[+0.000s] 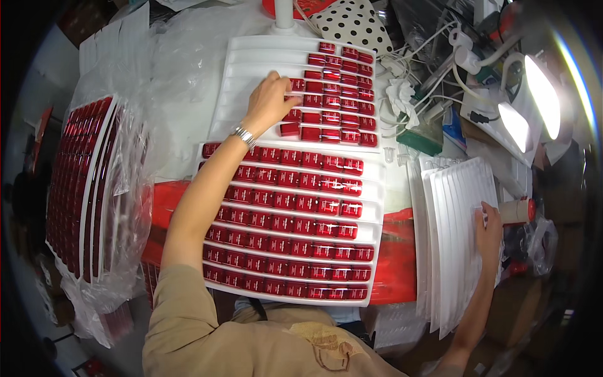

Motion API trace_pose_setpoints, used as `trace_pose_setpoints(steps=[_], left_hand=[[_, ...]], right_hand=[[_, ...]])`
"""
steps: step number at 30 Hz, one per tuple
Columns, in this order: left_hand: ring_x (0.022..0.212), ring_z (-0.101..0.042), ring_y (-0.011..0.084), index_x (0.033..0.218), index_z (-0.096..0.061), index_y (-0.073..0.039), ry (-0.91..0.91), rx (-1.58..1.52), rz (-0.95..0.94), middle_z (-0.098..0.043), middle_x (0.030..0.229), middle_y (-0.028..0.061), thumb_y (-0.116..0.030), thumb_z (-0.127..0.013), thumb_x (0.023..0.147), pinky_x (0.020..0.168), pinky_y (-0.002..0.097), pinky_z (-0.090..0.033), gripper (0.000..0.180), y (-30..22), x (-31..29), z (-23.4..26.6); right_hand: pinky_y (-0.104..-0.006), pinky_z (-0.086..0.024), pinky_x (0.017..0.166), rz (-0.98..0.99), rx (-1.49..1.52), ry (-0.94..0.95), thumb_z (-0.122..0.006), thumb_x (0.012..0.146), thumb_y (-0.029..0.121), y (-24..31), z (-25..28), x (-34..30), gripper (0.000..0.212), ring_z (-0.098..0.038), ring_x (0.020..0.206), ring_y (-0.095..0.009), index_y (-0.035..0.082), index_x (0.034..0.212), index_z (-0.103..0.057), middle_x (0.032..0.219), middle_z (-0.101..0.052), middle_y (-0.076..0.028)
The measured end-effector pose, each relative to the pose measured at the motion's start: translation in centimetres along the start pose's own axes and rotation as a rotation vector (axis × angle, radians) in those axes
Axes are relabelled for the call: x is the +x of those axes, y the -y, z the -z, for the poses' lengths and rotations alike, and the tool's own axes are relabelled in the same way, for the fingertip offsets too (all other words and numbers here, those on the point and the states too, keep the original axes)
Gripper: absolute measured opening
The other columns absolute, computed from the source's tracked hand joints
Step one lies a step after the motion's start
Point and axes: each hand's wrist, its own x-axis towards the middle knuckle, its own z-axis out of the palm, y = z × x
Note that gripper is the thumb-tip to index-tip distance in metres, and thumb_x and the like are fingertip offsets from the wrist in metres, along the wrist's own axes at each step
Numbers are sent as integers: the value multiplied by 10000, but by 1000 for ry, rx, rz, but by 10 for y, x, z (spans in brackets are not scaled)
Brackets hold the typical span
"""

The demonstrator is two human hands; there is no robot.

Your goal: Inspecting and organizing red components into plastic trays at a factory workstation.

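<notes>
My left hand [269, 103] reaches over the upper white tray [235, 88]. Its thumb and fingers close around a small glossy red block [296, 84] at the left end of a row. Red blocks fill the right side of that tray, while its left grooves show bare white. Nearer to me, the lower white tray [372, 207] carries several long rows of the same blocks with pale print. Over at the right, my right hand [489, 231] is at a stack of ribbed white trays [449, 239], fingers curled; what they grip, if anything, is unclear.
On the left, loaded trays of red blocks [74, 188] stand in clear plastic wrap [129, 188]. A red surface [396, 257] shows beneath the lower tray. Lit lamps [541, 94], tangled cables [440, 94], a green box [422, 139] and a polka-dot cloth [355, 25] crowd the back right.
</notes>
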Motion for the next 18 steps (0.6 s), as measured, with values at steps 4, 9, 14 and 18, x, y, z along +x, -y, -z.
trace_pose_setpoints(steps=[4, 9, 14, 18], left_hand=[[840, -625, 292, 839, -639, -17, 272, -47, -212, -658, 886, 143, -177, -715, 736, 727, 381, -493, 205, 7, -18, -1], [807, -637, 314, 861, -692, -30, 163, -64, -223, -665, 875, 154, -54, -638, 771, 749, 383, -502, 108, 14, -27, -7], [782, -631, 283, 874, -667, 12, 113, -174, -102, -654, 878, 158, -33, -630, 787, 718, 347, -494, 104, 12, -30, -22], [790, -572, 256, 817, -648, -10, -344, -13, -434, -592, 836, 103, -81, -669, 770, 728, 353, -461, 87, -59, -70, -3]], right_hand=[[-370, -440, 812, 126, -3, -63, -554, 894, 145, 3, -3, 8, 230, -556, 916, -328, -36, 1034, -582, 986, -583, -183], [-301, -446, 721, -9, 303, -197, -603, 848, 101, 13, 10, 1, 185, -570, 742, -206, -10, 994, -580, 831, -610, -94], [-226, -426, 608, -167, 1225, 52, -619, 812, 70, 43, 50, -50, 98, -540, 663, -119, 31, 870, -550, 785, -576, -53], [-283, -539, 649, -43, 1383, 474, -568, 753, -77, 83, 56, -101, 186, -587, 713, -155, 49, 811, -445, 854, -564, -105]])
